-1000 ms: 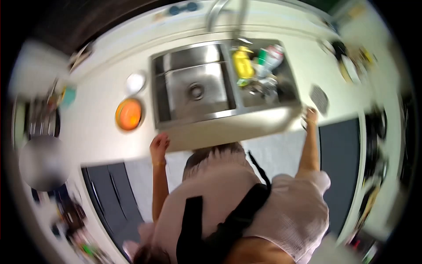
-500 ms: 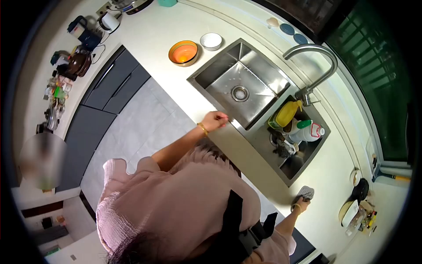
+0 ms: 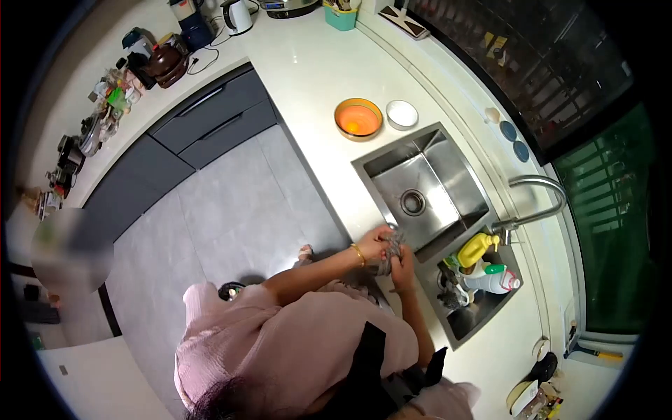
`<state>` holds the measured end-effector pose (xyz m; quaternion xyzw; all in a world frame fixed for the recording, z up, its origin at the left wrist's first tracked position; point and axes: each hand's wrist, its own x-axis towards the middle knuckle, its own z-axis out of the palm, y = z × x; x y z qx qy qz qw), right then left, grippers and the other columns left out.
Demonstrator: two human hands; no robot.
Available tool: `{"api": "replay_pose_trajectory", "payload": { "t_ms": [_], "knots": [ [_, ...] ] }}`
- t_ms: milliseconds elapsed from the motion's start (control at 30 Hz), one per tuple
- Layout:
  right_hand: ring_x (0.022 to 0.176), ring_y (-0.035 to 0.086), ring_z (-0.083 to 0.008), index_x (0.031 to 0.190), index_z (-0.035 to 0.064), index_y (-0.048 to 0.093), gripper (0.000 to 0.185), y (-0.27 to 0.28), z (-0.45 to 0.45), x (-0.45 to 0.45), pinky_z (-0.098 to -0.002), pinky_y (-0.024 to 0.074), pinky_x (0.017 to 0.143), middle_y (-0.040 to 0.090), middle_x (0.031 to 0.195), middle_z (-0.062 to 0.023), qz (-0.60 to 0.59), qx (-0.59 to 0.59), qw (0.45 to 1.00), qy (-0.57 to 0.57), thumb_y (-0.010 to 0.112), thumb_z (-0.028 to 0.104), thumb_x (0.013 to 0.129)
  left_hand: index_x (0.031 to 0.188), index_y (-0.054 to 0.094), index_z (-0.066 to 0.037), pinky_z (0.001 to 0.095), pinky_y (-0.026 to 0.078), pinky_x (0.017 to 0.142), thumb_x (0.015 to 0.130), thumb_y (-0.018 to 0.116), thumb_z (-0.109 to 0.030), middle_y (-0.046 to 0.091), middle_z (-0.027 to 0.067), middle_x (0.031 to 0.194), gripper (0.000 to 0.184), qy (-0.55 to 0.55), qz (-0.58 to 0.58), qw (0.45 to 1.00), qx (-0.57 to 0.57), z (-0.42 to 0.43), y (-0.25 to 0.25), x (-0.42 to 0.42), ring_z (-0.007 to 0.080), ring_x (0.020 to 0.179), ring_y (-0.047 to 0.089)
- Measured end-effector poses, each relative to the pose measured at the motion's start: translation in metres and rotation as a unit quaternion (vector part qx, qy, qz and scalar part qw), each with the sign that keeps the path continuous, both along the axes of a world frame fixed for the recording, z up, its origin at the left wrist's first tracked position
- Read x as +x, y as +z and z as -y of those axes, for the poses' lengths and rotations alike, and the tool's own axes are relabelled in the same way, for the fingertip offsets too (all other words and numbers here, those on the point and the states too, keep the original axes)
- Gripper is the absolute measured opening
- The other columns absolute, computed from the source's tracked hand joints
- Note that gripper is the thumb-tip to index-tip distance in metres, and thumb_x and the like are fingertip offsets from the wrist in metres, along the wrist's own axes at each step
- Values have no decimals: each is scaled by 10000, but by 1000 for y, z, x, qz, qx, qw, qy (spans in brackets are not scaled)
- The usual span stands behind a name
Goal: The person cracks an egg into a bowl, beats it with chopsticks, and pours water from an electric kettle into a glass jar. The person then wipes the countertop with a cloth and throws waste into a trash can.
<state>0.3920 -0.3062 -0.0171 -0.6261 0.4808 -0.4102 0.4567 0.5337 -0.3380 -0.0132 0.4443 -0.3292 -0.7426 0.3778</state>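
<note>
At the front edge of the steel sink point(image 3: 364, 164), my two hands come together around a crumpled grey cloth point(image 3: 393, 245). My left hand point(image 3: 374, 243), below a gold bracelet, has its fingers closed on one side of it. My right hand point(image 3: 402, 269) grips the other side from close by. Part of the cloth is hidden behind the fingers. An orange bowl point(image 3: 358, 120) and a small white bowl point(image 3: 402, 114) sit on the counter beyond the sink.
The smaller basin holds a yellow pump bottle point(image 3: 477, 248), a white bottle point(image 3: 495, 281) and a dark scrubber. A curved faucet point(image 3: 549, 183) rises behind the basins. Dishes and bottles point(image 3: 532, 399) stand at the right; a kettle point(image 3: 236, 17) and appliances line the far left counter.
My right hand has brought the grey cloth from the right-hand counter to the sink's front edge. My left hand has joined it on the cloth. The view has shifted.
</note>
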Motion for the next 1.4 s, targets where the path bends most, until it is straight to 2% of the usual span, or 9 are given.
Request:
{"api": "replay_pose_trajectory", "payload": {
  "t_ms": [33,200,300,567,800,900,1033,1167,1400],
  "knots": [
    [669,412,-168,939,5,423,220,29,9,25,-276,369,633,416,776,-83,-48,-50,998,2,446,77,732,1119,379,-91,269,485,492,751,428,83,473,69,843,409,46,-24,998,46,3,23,22,148,586,518],
    [719,473,-184,948,17,428,241,18,79,105,-274,390,645,475,830,-122,-118,-6,992,47,478,51,715,1162,345,-99,312,496,711,704,440,133,411,60,993,523,151,-107,982,-18,17,0,138,210,878,532],
    [811,487,-319,942,30,439,292,28,114,152,-390,397,695,487,855,-153,-216,-166,962,3,520,60,663,1142,373,-77,338,488,727,733,478,83,396,63,1050,452,203,-49,978,31,24,10,203,228,916,525],
    [829,506,-329,1121,75,428,368,-48,153,229,-373,438,707,416,1017,-213,-487,-104,867,-20,424,47,754,1120,390,-41,331,467,754,828,451,-91,482,133,1064,303,170,13,983,67,85,22,267,214,909,530],
    [835,516,-364,1057,33,420,341,-70,202,102,-400,433,732,461,996,-248,-444,197,845,-225,457,72,720,1059,420,-32,345,468,755,833,464,-137,510,128,1011,253,107,-35,985,133,172,-2,253,229,904,534],
    [848,508,-361,1049,24,432,346,-50,189,90,-399,428,734,469,996,-232,-405,77,852,-322,474,82,711,1087,354,-45,371,474,729,809,514,-220,512,146,973,366,99,-57,982,148,218,-9,233,263,852,551],
    [881,486,-343,1058,47,474,385,-22,162,134,-376,413,744,487,986,-196,-269,-76,942,-184,539,114,684,1129,285,-54,396,483,697,785,539,-320,506,166,962,504,66,-68,977,193,260,-23,209,293,810,558],
    [874,486,-348,1097,87,463,439,-6,164,199,-390,409,758,455,983,-187,-314,87,945,-11,551,114,668,1158,286,-56,428,511,619,817,418,-185,498,170,977,387,64,-63,977,195,276,-36,206,317,821,546],
    [871,498,-343,1088,109,470,409,-8,218,222,-381,427,723,460,1015,-180,-273,12,961,-48,569,195,701,1142,310,-14,432,522,640,794,322,-108,444,201,1070,360,122,-7,977,173,310,-6,238,332,886,523]
  ]
}}
